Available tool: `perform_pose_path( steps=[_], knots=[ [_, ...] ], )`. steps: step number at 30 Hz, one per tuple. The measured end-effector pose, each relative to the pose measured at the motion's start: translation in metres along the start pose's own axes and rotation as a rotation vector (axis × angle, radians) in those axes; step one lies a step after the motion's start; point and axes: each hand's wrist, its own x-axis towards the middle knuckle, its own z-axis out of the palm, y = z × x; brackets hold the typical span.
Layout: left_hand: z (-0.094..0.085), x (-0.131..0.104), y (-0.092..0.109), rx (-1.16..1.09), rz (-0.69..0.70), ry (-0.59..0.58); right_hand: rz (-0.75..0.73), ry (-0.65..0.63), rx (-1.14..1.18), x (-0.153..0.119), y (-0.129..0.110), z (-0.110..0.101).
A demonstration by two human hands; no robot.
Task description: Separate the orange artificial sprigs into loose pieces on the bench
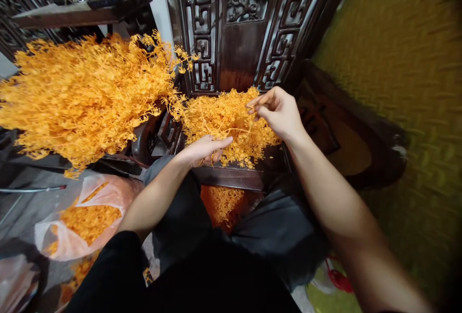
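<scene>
A heap of orange plastic flower sprigs (212,113) lies on a dark wooden seat in front of me. My right hand (279,111) is over the heap's right side, thumb and fingertips pinched on a small part of an orange sprig. Lower and nearer to me, my left hand (209,149) has its thumb stretched along the top and its other fingers curled beneath, around sprig pieces that are partly hidden. A thin orange stem (238,130) runs between the two hands above the heap.
To the left, a larger pile of orange sprigs (83,96) rests on dark furniture. A plastic bag (104,236) of orange pieces stands on the floor. Below the seat's edge (231,178), a reddish container holds more. A carved wooden backrest (245,48) rises ahead.
</scene>
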Motion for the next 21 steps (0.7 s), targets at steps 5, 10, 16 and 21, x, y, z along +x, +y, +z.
perform_pose_path(
  steps=[5,10,16,21],
  knots=[
    [0.003,0.005,0.006,-0.042,-0.027,0.092,0.009,-0.148,0.045,-0.03,-0.033,0.02],
    [0.006,0.006,0.01,-0.211,0.087,0.242,0.005,-0.177,-0.043,-0.033,-0.028,0.023],
    [0.01,0.009,0.011,-0.253,0.132,0.324,-0.121,-0.195,-0.293,-0.039,-0.025,0.034],
    [0.012,0.013,0.009,-0.284,0.143,0.362,-0.255,-0.196,-0.459,-0.044,-0.032,0.04]
  ],
)
